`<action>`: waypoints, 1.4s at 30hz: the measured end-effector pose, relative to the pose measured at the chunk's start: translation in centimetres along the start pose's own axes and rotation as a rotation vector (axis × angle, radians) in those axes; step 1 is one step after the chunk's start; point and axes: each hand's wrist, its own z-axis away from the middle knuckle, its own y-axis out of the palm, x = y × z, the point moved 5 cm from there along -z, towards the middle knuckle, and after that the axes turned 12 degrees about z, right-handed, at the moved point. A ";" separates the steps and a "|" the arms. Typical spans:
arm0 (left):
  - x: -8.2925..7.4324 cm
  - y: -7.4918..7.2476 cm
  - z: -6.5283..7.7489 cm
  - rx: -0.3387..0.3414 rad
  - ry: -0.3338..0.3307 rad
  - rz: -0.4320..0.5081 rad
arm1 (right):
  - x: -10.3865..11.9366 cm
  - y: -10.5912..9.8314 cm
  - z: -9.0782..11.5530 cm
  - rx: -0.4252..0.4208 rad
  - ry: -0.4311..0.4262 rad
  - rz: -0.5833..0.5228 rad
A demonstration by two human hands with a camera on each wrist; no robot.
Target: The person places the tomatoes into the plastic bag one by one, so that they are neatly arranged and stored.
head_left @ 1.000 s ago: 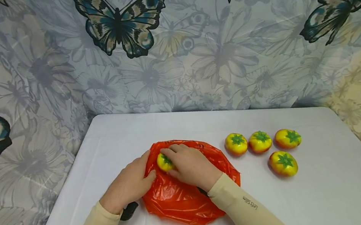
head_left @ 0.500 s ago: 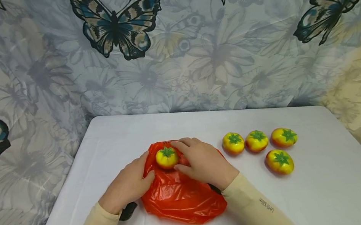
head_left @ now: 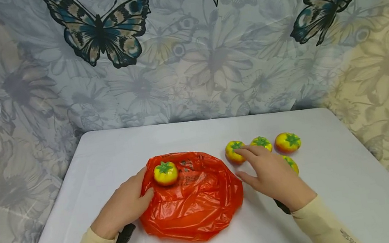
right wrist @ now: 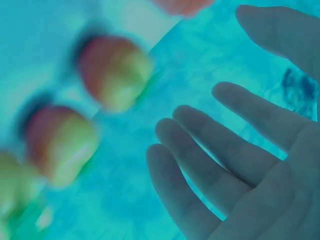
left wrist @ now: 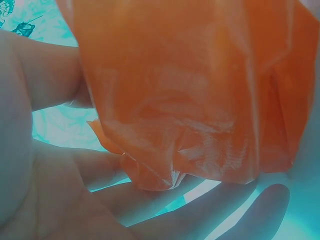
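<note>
A red plastic bag (head_left: 195, 204) lies spread on the table. One yellow-and-red tomato (head_left: 165, 173) with a green star-shaped top rests on its far left part; whether it is inside the bag's mouth I cannot tell. My left hand (head_left: 125, 204) holds the bag's left edge, thumb over the plastic and fingers along the outside. In the left wrist view the bag (left wrist: 190, 100) hides part of the thumb and fingers. My right hand (head_left: 274, 172), fingers extended and holding nothing, hovers beside the nearest loose tomato (head_left: 234, 153) and partly covers others.
Further tomatoes stand to the right of the bag: one behind the fingertips (head_left: 261, 143), one at the far right (head_left: 288, 142) and one mostly hidden (head_left: 291, 164) by the right hand. A white table (head_left: 137, 142) carries everything, with a butterfly-patterned cloth (head_left: 189, 80) hanging behind.
My right hand has left the tomato on the bag and moved right to the loose tomatoes. My left hand stays at the bag's edge. The head view has turned slightly right.
</note>
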 end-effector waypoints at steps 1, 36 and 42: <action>0.0 0.0 0.0 -0.001 -0.001 -0.002 | -0.8 0.0 0.5 -0.005 0.015 0.011; 0.0 0.1 0.1 0.000 -0.036 -0.027 | -9.7 3.5 4.7 0.136 0.231 0.021; -0.1 0.1 0.0 -0.005 -0.031 -0.034 | -9.6 3.5 4.7 0.144 0.240 0.016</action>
